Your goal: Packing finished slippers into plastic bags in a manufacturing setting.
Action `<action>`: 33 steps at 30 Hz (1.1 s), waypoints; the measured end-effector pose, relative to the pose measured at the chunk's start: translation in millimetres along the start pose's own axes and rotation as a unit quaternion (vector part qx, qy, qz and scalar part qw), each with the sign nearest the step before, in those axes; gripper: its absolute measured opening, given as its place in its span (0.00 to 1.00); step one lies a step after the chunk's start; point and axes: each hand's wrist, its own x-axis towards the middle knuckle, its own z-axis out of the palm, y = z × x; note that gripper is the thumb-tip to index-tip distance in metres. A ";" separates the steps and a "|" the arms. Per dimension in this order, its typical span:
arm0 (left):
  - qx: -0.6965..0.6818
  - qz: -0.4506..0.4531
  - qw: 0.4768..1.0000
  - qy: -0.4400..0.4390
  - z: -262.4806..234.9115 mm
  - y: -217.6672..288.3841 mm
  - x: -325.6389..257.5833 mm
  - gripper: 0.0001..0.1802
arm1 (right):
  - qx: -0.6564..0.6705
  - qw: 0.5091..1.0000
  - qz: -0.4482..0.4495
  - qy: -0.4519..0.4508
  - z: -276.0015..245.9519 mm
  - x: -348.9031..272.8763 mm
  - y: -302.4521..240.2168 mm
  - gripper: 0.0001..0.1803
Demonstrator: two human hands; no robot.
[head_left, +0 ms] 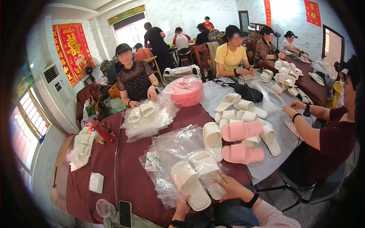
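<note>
A pair of cream slippers lies at the table's near edge, the left slipper [186, 178] beside the right slipper [207, 167]. Clear plastic film shows over part of them, above a stack of clear bags [161, 190]. My left hand [183, 206] grips the near edge of the left slipper, its fingertips partly hidden. Along the outer side of the right slipper, my right hand [231, 189] holds on with thumb and fingers apart. Two pink slippers, an upper one [241, 131] and a lower one [243, 153], rest on a cream slipper pile [270, 138] to the right.
A white card [152, 161] lies on the bags. At the near left are a phone [125, 213], a clear cup [105, 208] and a white box [96, 182]. Across the table a person [135, 79] handles bagged slippers; another person [323, 133] works at the right.
</note>
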 end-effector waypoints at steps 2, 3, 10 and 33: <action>0.000 -0.007 1.000 0.009 0.2 0.5 -0.3 0.34 | 0.013 0.999 0.035 -0.023 -3.1 3.3 -2.3 0.65; 0.008 -0.008 1.000 0.017 0.9 1.1 -1.5 0.34 | 0.025 0.996 0.071 -0.046 -4.6 3.9 -4.0 0.65; 0.044 -0.005 0.999 0.008 2.8 1.8 -3.3 0.34 | -0.024 0.996 -0.005 0.082 18.3 6.4 19.7 0.52; 0.006 -0.008 0.999 -0.036 -13.9 -7.4 -1.4 0.32 | -0.106 0.954 0.000 0.279 23.4 28.8 -6.9 0.21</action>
